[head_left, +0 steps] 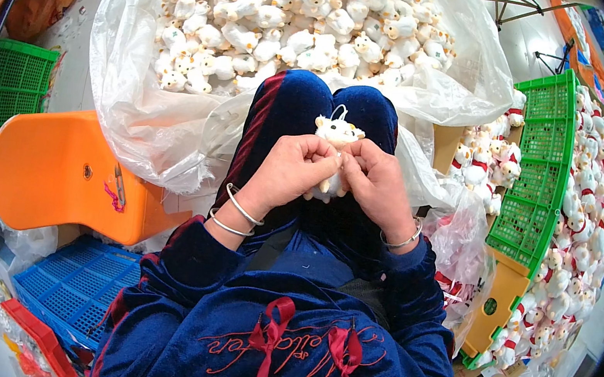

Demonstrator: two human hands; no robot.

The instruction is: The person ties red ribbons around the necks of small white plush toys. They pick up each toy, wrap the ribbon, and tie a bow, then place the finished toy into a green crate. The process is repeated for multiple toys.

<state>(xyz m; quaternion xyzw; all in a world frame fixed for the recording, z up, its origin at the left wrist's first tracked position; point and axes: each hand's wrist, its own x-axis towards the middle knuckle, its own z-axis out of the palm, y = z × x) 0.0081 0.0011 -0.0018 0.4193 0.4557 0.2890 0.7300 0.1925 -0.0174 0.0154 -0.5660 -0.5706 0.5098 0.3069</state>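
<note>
A small white plush toy with a hanging loop on its head rests upright on my knees. My left hand closes on its front from the left, thumb and fingertips pinched together just below the head. From the right, my right hand pinches at the same spot, its fingertips almost meeting the left ones. Anything thin between the fingertips is too small to make out. The toy's middle is hidden behind my fingers, while its feet show below them.
A big clear plastic bag full of white plush toys lies open ahead. At right, toys with red neck bands fill a heap beside a green crate. An orange chair at left bears a small cutting tool; a blue crate lies below.
</note>
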